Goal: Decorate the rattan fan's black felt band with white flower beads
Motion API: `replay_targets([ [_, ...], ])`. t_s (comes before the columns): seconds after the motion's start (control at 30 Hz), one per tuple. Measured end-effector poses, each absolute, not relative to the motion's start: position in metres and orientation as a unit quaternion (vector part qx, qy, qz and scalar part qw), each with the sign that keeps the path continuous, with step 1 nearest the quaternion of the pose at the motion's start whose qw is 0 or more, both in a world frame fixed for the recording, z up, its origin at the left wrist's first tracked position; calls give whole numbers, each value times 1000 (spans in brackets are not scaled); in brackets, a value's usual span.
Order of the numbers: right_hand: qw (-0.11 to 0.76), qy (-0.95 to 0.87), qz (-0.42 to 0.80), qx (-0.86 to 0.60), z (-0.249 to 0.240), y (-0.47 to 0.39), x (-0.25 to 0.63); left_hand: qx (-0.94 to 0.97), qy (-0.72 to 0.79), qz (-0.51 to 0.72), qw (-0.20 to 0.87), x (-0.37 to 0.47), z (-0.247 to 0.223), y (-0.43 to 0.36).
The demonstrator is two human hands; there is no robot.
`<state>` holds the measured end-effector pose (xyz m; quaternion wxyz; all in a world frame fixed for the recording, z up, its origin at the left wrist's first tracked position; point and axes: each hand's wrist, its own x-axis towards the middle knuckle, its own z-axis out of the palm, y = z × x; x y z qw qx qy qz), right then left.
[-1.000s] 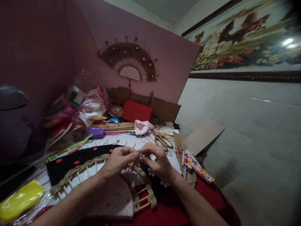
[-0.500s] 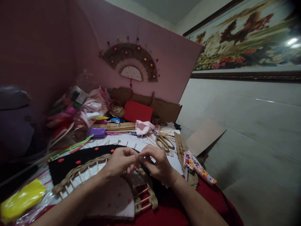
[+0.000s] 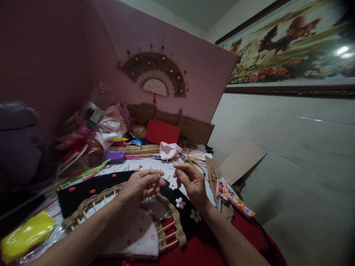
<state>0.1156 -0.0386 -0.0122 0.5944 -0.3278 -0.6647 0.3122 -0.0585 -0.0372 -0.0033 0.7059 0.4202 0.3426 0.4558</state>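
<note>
A large fan-shaped craft piece lies before me, with a black band (image 3: 80, 201), a braided twine edge (image 3: 179, 221) and thin wooden ribs. A spotted white half-round (image 3: 144, 236) forms its centre. White flowers with red middles (image 3: 180, 203) sit on the band's right side, red dots (image 3: 92, 191) on its left. Above the fan, my left hand (image 3: 144, 186) has thumb and forefinger pinched, a tiny pale bit perhaps at the tips. Just right of it, my right hand (image 3: 191, 184) is also pinched beside the flowers; anything in it is too small to make out.
Gold-handled scissors (image 3: 198, 165) lie behind my right hand. A purple packet (image 3: 115, 156), pink cloth (image 3: 169, 149) and a red sheet (image 3: 163, 131) are at the back. Yellow clay in plastic (image 3: 27, 234) lies front left. A finished fan (image 3: 154, 72) hangs on the pink board.
My hands were touching at the fingertips and are now apart, the right one shifted right. The white flowers on the black band have come into sight.
</note>
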Motion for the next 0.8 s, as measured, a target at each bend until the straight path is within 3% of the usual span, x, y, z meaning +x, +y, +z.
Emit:
replay_targets([
  [0.4,569,-660,334,-359,-18,-35,113,436,299,454,717,-59,-9,-36],
  [0.8,548,-698,272,-372,-19,-37,116,430,324,467,701,-59,-10,-34],
])
